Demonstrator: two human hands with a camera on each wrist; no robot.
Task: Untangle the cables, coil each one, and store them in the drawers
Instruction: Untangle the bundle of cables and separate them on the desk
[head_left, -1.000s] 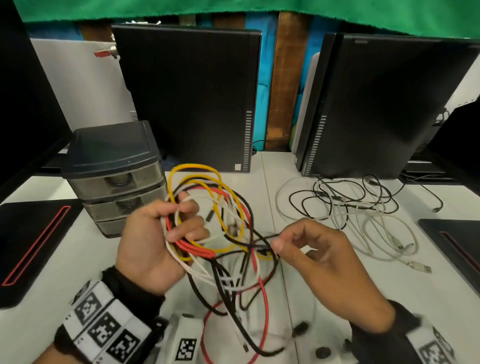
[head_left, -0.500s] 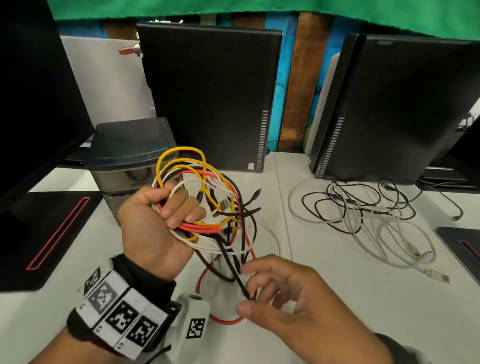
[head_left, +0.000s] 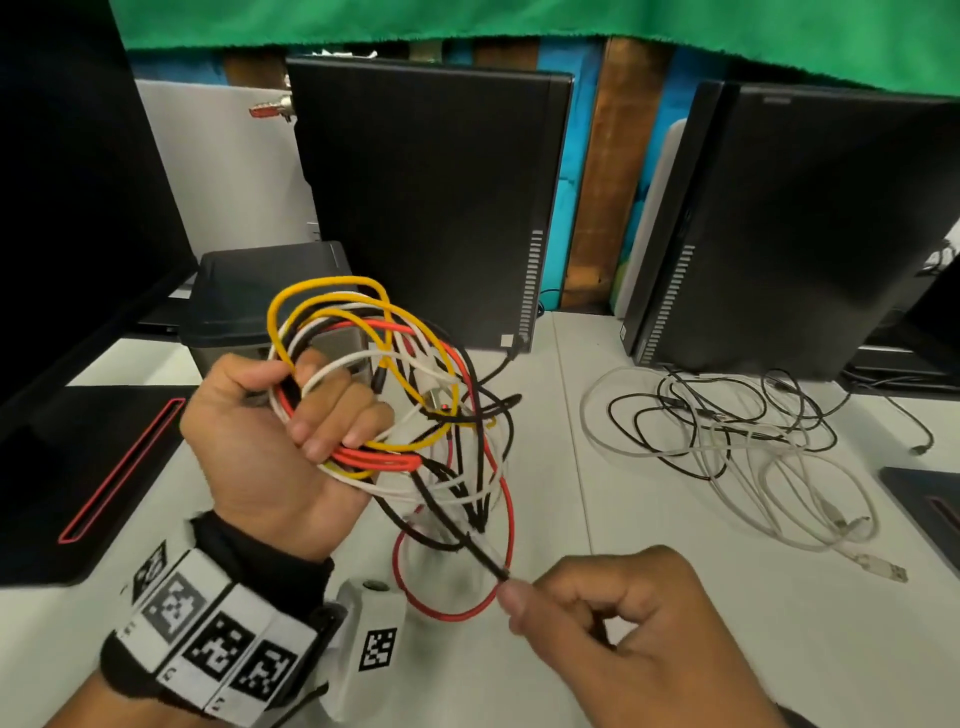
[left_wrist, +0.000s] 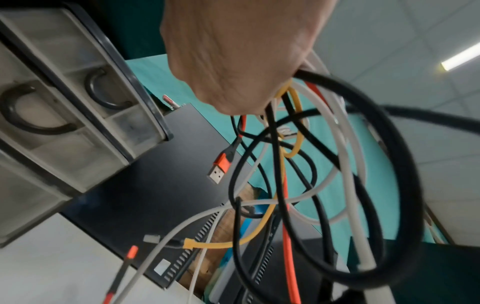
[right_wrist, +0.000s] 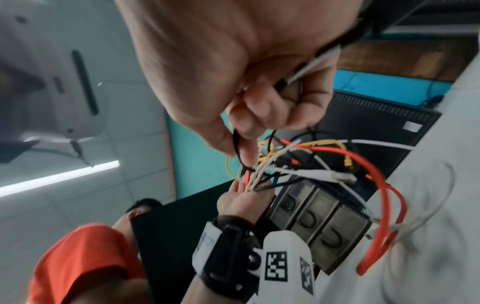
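Two hands are in view: the left hand (head_left: 270, 441) and the right hand (head_left: 618, 623). There are two cable tangles, one multicoloured bundle of yellow, red, white and black cables (head_left: 415, 415) and one loose black-and-white pile of cables (head_left: 727, 447). One grey plastic drawer unit (right_wrist: 311, 222) shows three drawers, and two black upright computer cases (head_left: 426, 208) stand behind.

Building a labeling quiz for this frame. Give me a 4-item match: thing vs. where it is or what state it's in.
Things:
1. black cable
2. tangled cable bundle
3. white and black cable pile
4. drawer unit

States:
A. lying loose on the table, right side
B. gripped in the left hand, held above the table
C. standing behind the left hand, drawers closed
D. pinched by the right hand, pulled taut from the bundle

Pairs: 1-D, 2-B, 3-A, 4-C
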